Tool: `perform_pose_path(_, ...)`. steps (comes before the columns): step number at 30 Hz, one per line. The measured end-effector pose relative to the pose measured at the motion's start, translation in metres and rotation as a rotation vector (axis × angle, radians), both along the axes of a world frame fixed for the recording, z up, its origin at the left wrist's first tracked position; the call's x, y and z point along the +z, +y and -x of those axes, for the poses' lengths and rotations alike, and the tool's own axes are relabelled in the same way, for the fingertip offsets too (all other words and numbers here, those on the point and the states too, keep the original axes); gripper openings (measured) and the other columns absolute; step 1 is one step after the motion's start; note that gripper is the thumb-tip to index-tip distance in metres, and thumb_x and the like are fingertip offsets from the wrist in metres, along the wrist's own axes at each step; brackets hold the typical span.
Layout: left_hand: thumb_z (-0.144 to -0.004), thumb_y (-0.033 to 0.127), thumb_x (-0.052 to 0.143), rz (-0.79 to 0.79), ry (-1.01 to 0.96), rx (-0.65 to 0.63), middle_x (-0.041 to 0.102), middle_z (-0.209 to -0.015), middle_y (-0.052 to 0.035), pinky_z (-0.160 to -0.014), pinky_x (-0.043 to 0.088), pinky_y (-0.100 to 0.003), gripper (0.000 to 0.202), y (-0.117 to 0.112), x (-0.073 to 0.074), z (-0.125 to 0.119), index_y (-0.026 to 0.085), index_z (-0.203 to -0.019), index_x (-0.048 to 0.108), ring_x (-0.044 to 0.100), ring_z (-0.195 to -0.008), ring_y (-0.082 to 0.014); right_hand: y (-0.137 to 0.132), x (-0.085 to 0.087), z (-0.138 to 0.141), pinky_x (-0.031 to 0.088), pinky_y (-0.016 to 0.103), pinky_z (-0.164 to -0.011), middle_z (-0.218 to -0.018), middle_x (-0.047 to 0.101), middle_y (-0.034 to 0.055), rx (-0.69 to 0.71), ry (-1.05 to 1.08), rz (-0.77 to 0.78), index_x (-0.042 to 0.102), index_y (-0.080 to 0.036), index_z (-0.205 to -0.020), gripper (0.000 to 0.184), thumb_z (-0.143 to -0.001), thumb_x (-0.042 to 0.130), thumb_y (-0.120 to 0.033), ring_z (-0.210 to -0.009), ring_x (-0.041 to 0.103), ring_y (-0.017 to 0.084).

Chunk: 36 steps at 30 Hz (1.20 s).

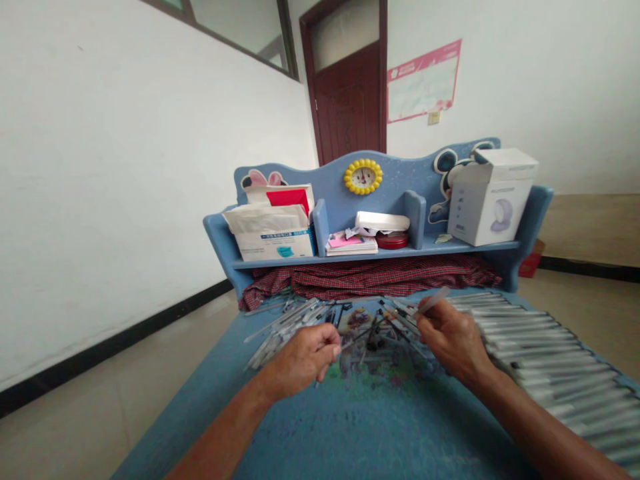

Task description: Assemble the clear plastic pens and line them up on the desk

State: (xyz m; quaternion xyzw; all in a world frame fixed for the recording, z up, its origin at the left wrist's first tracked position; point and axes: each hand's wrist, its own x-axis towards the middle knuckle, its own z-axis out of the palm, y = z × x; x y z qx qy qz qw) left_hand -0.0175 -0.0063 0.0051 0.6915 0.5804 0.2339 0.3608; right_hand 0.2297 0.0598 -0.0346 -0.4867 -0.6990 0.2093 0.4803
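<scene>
My right hand (453, 339) is closed around a translucent pen barrel (434, 300), which sticks up past the fingers. My left hand (306, 360) is closed in a pinch; what lies between its fingertips is too small and blurred to name. Between the hands, a loose heap of dark pen parts (374, 333) lies on the blue desk (320, 433). Clear pen barrels (285, 327) are piled behind and left of my left hand. To the right of my right hand, many pens (555, 360) lie side by side in a long row.
A blue shelf (375, 253) rises at the desk's back, with a mask box (275, 243), stacked papers (350, 247), a round red tin (391, 241) and a white carton (493, 200). Checked cloth (370, 277) is tucked beneath it. A white wall (125, 167) stands left.
</scene>
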Motion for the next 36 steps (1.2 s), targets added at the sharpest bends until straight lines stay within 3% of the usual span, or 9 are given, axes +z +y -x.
perform_pose_path(4,-0.079,0.031,0.047,0.024,-0.035,-0.023,0.045,-0.046,0.0074,-0.047,0.031,-0.018,0.016,-0.003,0.009,0.006,0.016,-0.076,0.049,0.042,-0.044,-0.0073,-0.002,0.001,-0.003,0.02,0.025,-0.046,-0.069,0.061,0.0029,-0.244,-0.666,-0.237,0.053,-0.019,-0.076,0.011,-0.08,0.043,-0.019,-0.052,0.054,0.015)
perform_pose_path(8,-0.08,0.033,0.048,0.048,-0.046,-0.034,0.046,-0.046,0.0071,-0.046,0.03,-0.017,0.018,-0.006,0.018,0.01,0.016,-0.075,0.05,0.04,-0.043,-0.0064,-0.006,0.007,-0.003,0.012,0.026,-0.044,-0.072,0.06,0.0035,-0.313,-0.925,-0.22,0.054,-0.02,-0.082,0.016,-0.083,0.039,-0.016,-0.051,0.055,0.015)
perform_pose_path(18,-0.08,0.032,0.048,0.06,-0.023,-0.058,0.046,-0.046,0.0072,-0.047,0.031,-0.017,0.017,-0.008,0.019,0.009,0.016,-0.075,0.05,0.041,-0.043,-0.0061,-0.009,0.006,-0.001,0.014,0.024,-0.043,-0.077,0.06,0.0043,-0.274,-1.023,-0.211,0.055,-0.02,-0.09,0.019,-0.084,0.039,-0.013,-0.055,0.058,0.014)
perform_pose_path(36,-0.076,0.035,0.051,0.106,0.099,0.018,0.04,-0.047,0.0085,-0.037,0.03,-0.016,0.018,-0.014,0.033,0.013,0.017,-0.071,0.049,0.04,-0.038,-0.0061,-0.019,0.002,0.012,0.038,0.025,-0.05,-0.08,0.06,0.0083,-0.121,-1.131,-0.181,0.055,-0.017,-0.089,0.02,-0.083,0.039,-0.006,-0.067,0.063,0.022)
